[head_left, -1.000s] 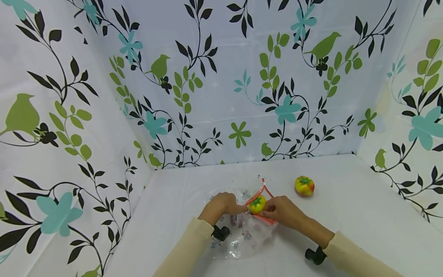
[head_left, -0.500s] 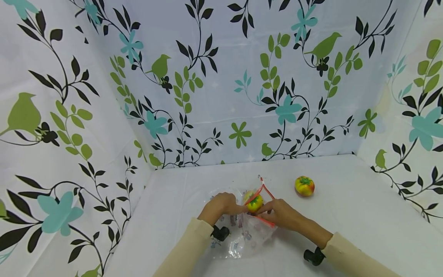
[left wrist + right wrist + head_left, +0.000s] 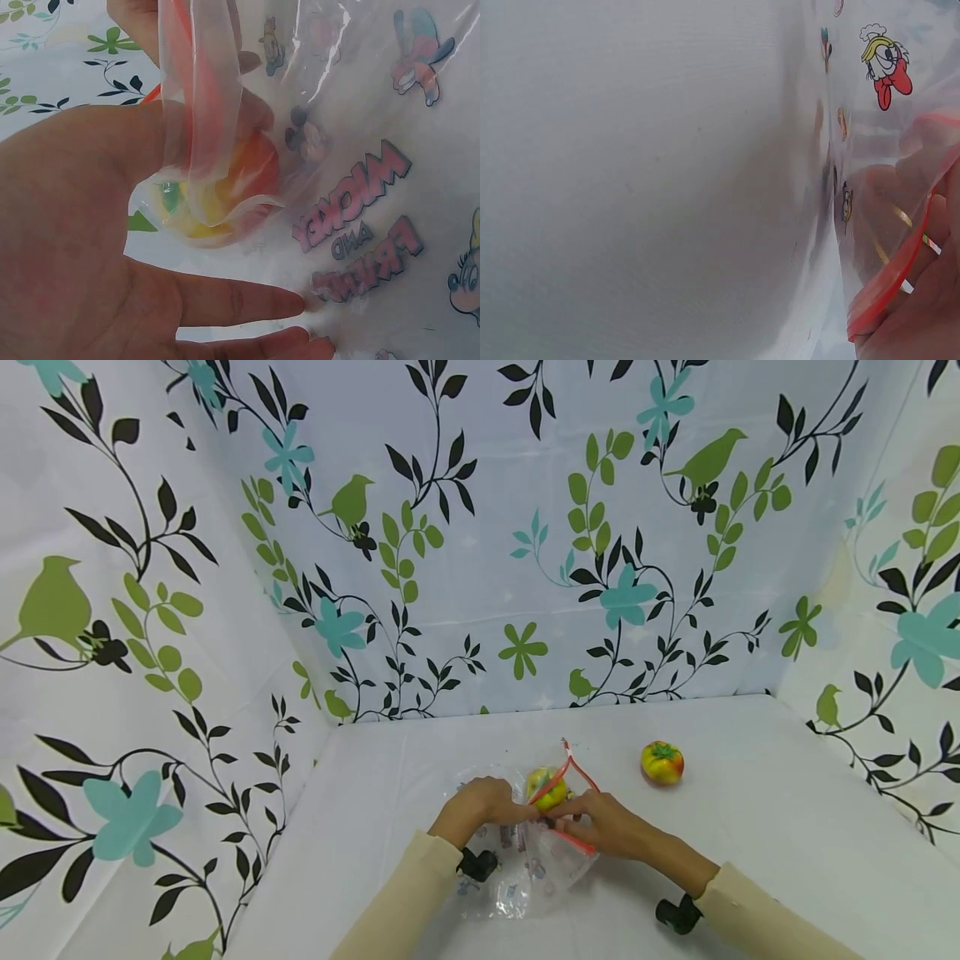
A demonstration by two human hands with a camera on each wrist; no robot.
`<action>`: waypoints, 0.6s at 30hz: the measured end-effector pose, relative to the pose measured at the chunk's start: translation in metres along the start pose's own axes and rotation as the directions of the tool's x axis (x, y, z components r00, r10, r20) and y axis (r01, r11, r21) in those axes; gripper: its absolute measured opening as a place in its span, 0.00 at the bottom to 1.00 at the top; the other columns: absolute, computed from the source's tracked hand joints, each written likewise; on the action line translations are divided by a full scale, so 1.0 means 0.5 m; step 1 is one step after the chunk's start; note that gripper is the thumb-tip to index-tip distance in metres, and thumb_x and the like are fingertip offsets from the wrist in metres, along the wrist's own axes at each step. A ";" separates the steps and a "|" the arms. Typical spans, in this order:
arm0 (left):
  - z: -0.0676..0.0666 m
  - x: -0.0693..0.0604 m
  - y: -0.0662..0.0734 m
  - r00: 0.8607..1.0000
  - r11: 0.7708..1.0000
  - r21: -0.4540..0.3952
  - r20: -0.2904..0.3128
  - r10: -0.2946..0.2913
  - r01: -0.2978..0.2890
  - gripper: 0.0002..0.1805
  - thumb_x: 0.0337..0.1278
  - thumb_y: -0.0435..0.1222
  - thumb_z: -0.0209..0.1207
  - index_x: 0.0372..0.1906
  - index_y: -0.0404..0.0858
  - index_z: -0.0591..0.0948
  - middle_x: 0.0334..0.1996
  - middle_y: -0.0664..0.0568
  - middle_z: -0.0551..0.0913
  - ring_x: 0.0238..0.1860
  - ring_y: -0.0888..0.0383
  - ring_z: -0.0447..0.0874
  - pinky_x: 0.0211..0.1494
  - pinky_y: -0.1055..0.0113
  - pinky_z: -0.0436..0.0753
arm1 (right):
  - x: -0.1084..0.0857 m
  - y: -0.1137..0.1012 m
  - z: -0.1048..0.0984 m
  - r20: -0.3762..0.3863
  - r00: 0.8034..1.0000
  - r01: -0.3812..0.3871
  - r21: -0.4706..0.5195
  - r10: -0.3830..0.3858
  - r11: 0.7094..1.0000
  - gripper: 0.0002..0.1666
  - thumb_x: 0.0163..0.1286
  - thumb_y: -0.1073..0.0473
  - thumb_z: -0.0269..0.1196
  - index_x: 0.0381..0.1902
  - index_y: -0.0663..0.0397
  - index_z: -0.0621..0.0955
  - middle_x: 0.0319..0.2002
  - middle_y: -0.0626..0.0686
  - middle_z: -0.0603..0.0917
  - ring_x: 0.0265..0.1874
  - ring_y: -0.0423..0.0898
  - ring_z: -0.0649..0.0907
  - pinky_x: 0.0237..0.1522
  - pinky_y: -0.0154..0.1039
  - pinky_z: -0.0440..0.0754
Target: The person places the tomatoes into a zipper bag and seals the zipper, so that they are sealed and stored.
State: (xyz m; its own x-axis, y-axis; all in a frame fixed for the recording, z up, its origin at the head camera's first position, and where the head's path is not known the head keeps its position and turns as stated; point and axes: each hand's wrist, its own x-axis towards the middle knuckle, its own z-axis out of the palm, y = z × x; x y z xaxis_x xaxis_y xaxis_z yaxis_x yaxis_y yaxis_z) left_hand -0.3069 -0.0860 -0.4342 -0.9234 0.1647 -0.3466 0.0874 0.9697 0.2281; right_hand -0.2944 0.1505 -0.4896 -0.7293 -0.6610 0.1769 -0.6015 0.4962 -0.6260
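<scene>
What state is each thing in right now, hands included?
Bag: mouth open.
Nearer fruit: at the bag's mouth, partly seen through plastic.
Farther fruit: outside the bag, on the table, green crown up.
Left hand: holding the bag's edge.
Right hand: at the bag's mouth, grip unclear.

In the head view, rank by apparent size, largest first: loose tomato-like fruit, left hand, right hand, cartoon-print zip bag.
1. Cartoon-print zip bag
2. Left hand and right hand, too alike to rank
3. Loose tomato-like fruit

Cream sleeves [image 3: 401, 897], black wrist cameras [image 3: 480, 865]
</scene>
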 end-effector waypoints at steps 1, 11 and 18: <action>0.000 -0.001 0.000 1.000 1.000 0.002 0.000 0.001 -0.001 0.43 0.56 0.70 0.61 0.58 0.36 0.84 0.44 0.46 0.86 0.37 0.51 0.82 0.48 0.50 0.87 | 0.000 0.000 0.001 0.004 1.000 -0.007 -0.002 0.007 1.000 0.19 0.78 0.60 0.64 0.63 0.50 0.86 0.59 0.49 0.89 0.43 0.37 0.82 0.48 0.38 0.85; 0.003 -0.004 0.002 1.000 1.000 0.011 -0.004 0.018 -0.018 0.40 0.58 0.67 0.61 0.58 0.37 0.85 0.46 0.46 0.87 0.39 0.50 0.83 0.49 0.49 0.86 | -0.005 0.006 0.011 0.018 0.999 -0.036 -0.020 0.037 0.999 0.32 0.76 0.66 0.62 0.75 0.40 0.76 0.68 0.46 0.82 0.42 0.39 0.79 0.44 0.34 0.81; 0.002 -0.006 0.003 1.000 1.000 0.011 0.003 0.009 -0.009 0.40 0.58 0.67 0.61 0.60 0.38 0.85 0.48 0.46 0.87 0.41 0.49 0.82 0.52 0.48 0.86 | -0.006 0.007 0.008 0.035 0.997 -0.060 -0.031 0.061 0.998 0.34 0.76 0.65 0.61 0.77 0.42 0.74 0.68 0.49 0.81 0.42 0.39 0.78 0.41 0.33 0.80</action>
State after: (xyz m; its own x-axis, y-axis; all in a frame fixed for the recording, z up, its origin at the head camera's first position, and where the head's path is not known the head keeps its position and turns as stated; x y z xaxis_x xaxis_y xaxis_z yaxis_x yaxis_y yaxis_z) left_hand -0.3034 -0.0848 -0.4336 -0.9213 0.1740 -0.3477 0.0997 0.9701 0.2212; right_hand -0.2929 0.1522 -0.4955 -0.7529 -0.6487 0.1110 -0.5663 0.5525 -0.6117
